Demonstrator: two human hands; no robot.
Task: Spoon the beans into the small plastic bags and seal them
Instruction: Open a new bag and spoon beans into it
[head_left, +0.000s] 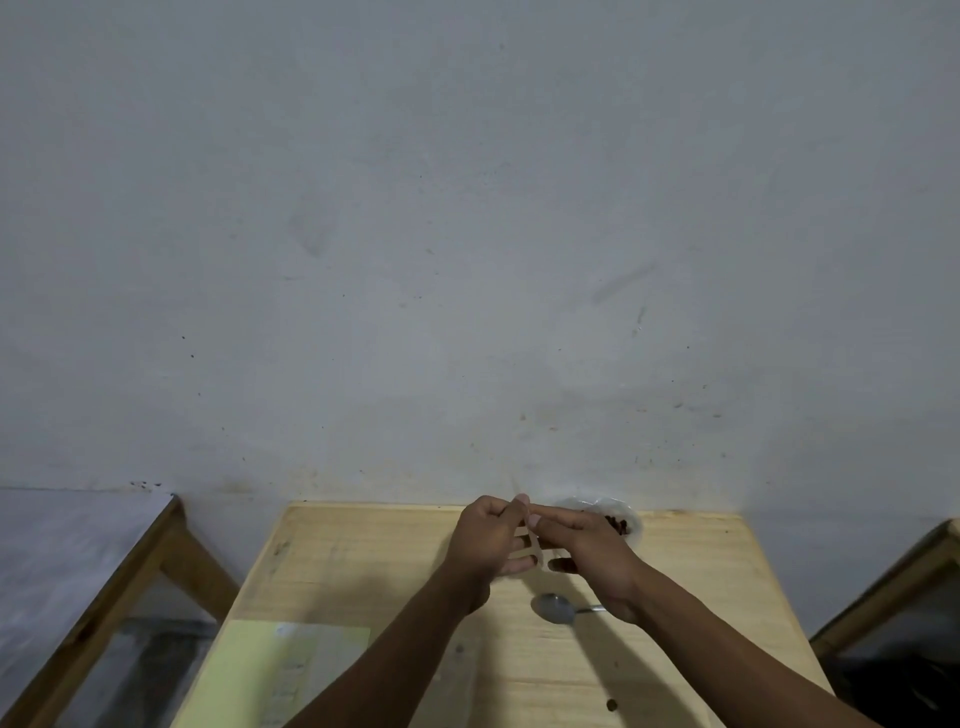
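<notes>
A clear plastic bag (605, 512) holding dark brown beans (618, 524) lies at the far edge of the wooden table (363, 561), close to the wall and partly hidden behind the right hand (587, 545). Between the two hands hangs a small, thin, see-through plastic bag (527, 545); whether anything is in it cannot be told. The left hand (491, 535) pinches its top with curled fingers, and the right hand's fingers are stretched out toward it, touching at the fingertips. A metal spoon (558, 609) lies bowl-up on the table just under the right wrist, its handle hidden by the arm. A pale yellow-green sheet (270, 670) lies flat on the near left of the light, grainy tabletop. A grey, scuffed wall (467, 234) rises behind.
</notes>
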